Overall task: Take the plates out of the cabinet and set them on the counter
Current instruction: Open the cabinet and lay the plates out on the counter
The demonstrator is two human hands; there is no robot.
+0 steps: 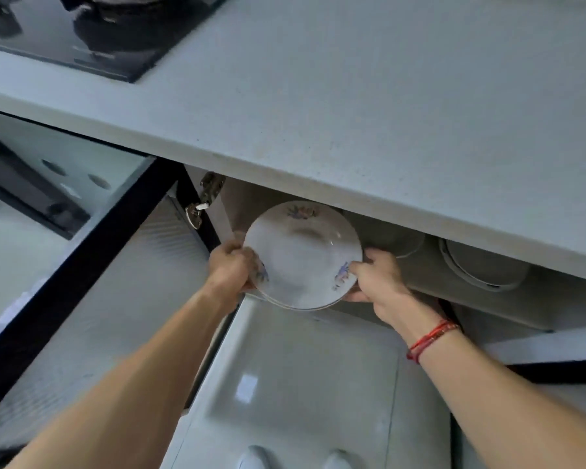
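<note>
As hands (230,264) (378,275) grip, plates (301,255) between, seemingly two

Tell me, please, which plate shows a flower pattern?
The top plate gripped by the left hand and right hand; the plates inside the cabinet look plain.

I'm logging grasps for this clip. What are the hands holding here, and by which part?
Both hands hold a small stack of floral plates: the left hand grips its left rim, the right hand its right rim.
</note>
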